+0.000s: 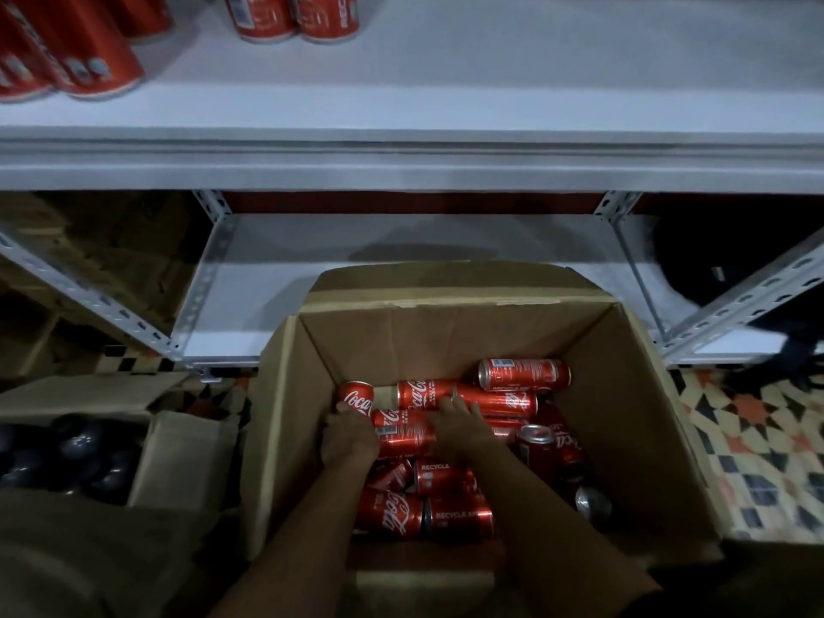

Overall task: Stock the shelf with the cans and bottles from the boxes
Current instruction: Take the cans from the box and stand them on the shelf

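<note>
Left grip: the left hand (350,441) is down in the open box (633,394), fingers curled round an upright red can (356,396) at the far left corner of the pile.
Right grip: the right hand (459,428) lies over the middle of the pile, fingers reaching onto a can lying on its side (426,393); whether they have closed round it, I cannot tell.
Loose cans: more red cans (446,501) lie jumbled on the box floor, most on their sides, one (525,374) at the far right edge of the heap.
Shelf: the white shelf (490,95) runs across the far side, above the box; a few red cans already stand at its far left (71,60) and far centre (292,15), with bare board to the right.
Second box: near left, another carton (178,443) holds dark bottle tops (80,443).
Step in hand: picking cans out of the box, I judge.
Next move: lift both clear of the cardboard walls, turn the lying can upright, set them beside the standing rows.
</note>
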